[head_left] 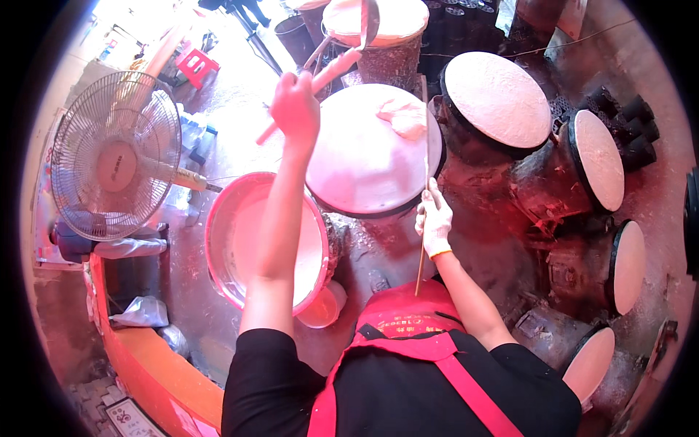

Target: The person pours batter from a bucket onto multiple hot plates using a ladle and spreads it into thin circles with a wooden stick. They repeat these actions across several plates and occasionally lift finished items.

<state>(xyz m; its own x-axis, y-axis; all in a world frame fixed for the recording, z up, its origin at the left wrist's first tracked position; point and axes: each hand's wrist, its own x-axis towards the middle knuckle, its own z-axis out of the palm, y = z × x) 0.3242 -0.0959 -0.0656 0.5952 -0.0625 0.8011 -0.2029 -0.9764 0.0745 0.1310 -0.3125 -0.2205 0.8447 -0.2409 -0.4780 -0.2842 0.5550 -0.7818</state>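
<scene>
My bare left hand [297,105] is raised over the far left edge of a round griddle [342,178], closed around a wooden stick [337,71] with a thicker far end. A pale layer covers the griddle, and a crumpled lump of dough [405,119] lies on its far right part. In a white glove, my right hand [435,222] grips a long thin stick [421,264] just off the griddle's near right edge. That stick runs from my red apron up along the griddle's right side. Below my left forearm stands a pink-rimmed tub [213,226] of pale batter.
Several more pale-topped round griddles [499,98] curve along the right side. Another griddle [378,20] stands at the far side, with a ladle [371,22] over it. A fan [116,156] is at left, a red stool [196,67] beyond it. A small pink bucket [320,309] sits beside the tub.
</scene>
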